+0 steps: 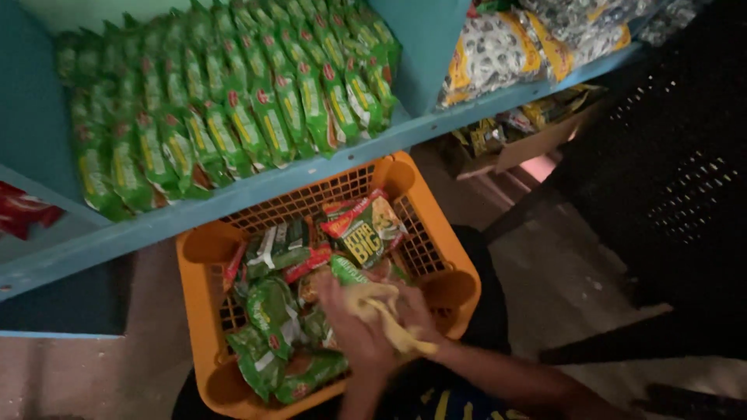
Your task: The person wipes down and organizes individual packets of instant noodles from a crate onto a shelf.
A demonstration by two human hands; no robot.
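Both hands together over orange basket (201, 311) of green packets (268, 307); left hand (354, 330), right hand (408, 307) clutch yellow cloth (381, 307).

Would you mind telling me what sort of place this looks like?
Probably a small grocery shop or its stockroom. A blue shelf carries tight rows of green snack packets, and more packets fill an orange basket below, where both hands hold a yellow cloth.

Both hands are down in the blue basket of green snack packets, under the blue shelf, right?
Not quite: the basket is orange, not blue, as the head view shows. Both hands, left and right, are in it among green snack packets, under the blue shelf.
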